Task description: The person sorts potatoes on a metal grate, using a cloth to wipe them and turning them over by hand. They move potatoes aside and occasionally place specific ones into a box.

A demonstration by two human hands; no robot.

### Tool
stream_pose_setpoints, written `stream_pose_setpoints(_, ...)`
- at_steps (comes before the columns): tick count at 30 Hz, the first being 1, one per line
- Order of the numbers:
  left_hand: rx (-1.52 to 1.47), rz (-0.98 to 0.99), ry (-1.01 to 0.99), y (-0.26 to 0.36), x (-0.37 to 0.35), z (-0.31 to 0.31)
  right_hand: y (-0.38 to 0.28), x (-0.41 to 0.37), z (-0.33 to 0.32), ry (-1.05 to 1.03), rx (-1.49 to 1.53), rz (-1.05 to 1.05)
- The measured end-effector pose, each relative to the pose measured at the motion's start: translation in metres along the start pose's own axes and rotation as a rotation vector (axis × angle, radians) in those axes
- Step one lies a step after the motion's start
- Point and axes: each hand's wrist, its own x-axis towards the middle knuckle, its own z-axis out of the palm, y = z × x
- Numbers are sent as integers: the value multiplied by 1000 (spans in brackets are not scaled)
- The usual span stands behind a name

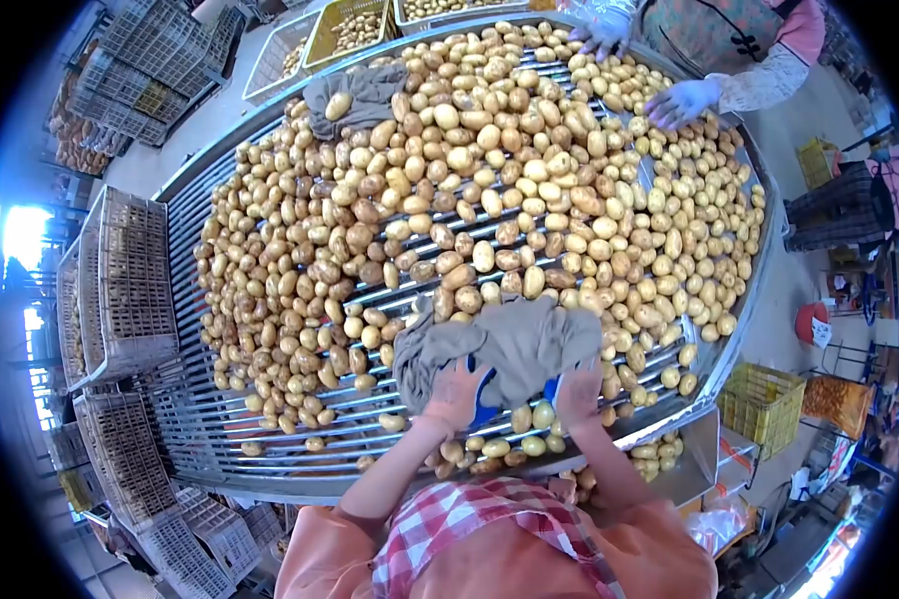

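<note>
A crumpled grey cloth (514, 339) lies over potatoes near the front of the slatted metal sorting table (210, 424). My left hand (456, 394), in a pink and blue glove, grips the cloth's near left edge. At its near right edge, my right hand (576, 392) holds the cloth in a matching glove. Several potatoes (521, 419) sit between my wrists, close to the near rail. Fingertips of both hands are partly hidden by the cloth folds. A wide layer of potatoes (449, 165) spreads across the bars beyond the cloth.
Across the table a co-worker's gloved hands (681, 103) rest on potatoes. A second grey cloth (355, 100) lies at the far left with a potato on it. Plastic crates (135, 275) stand along the left side; a yellow crate (761, 404) is at the right.
</note>
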Motion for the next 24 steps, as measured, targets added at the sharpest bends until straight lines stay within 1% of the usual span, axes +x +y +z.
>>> stream_pose_setpoints(1, 7, 14, 70, -1, 14, -5, 2, 28, -2, 113, 15, -39)
stream_pose_setpoints(2, 8, 14, 77, 1, 30, -16, 0, 56, -18, 121, 44, -38)
stream_pose_setpoints(3, -36, -25, 129, 5, 45, -30, -5, 84, -35, 126, 71, -39)
stream_pose_setpoints(4, -82, -64, 181, 8, 51, -37, -5, 112, -36, 158, 89, -11)
stream_pose_setpoints(6, -125, -77, 178, 1, 52, -28, -7, 134, -33, 198, 95, 17)
stream_pose_setpoints(7, -167, -88, 169, 1, 52, -30, -8, 141, -30, 91, 45, 12)
stream_pose_setpoints(8, -158, -165, 42, 3, 45, -32, -5, 150, -30, -11, -5, 7)
stream_pose_setpoints(9, -121, -225, -50, -1, 31, -30, -4, 148, -41, 7, -14, 9)
stream_pose_setpoints(10, -83, -211, -121, 1, 14, -37, -6, 134, -54, -148, -22, -128)
stream_pose_setpoints(11, -137, -287, -160, -3, -2, -31, -6, 129, -60, -305, -29, -268)
stream_pose_setpoints(12, -185, -348, -230, -10, -16, -28, 9, 137, -58, -435, 98, -342)
stream_pose_setpoints(13, -171, -326, -284, -22, -28, -16, 22, 146, -56, -567, 226, -415)
stream_pose_setpoints(14, -198, -329, -341, -24, -35, -18, 20, 176, -69, -681, 394, -363)
stream_pose_setpoints(15, -290, -335, -314, -27, -41, -15, 18, 207, -82, -792, 558, -294)
stream_pose_setpoints(16, -322, -338, -289, -28, -41, -15, 15, 236, -75, -526, 497, -341)
stream_pose_setpoints(17, -353, -344, -263, -31, -38, -16, -21, 269, -120, -545, 370, -290)
stream_pose_setpoints(18, -350, -355, -263, -35, -31, -17, -26, 308, -94, -410, 411, -264)
stream_pose_setpoints(19, -433, -349, -302, -38, -23, -17, -31, 356, -57, -7, 257, -418)
stream_pose_setpoints(20, -521, -353, -340, -39, -19, -18, -50, 403, -55, -19, 143, -454)
stream_pose_setpoints(21, -562, -375, -381, -33, -13, -28, -71, 434, -55, 46, 18, -339)
stream_pose_setpoints(23, -639, -371, -348, -36, -14, -20, -90, 481, -34, -68, -104, -259)
stream_pose_setpoints(24, -641, -395, -343, -39, -11, -18, -104, 490, -29, -61, -127, -188)
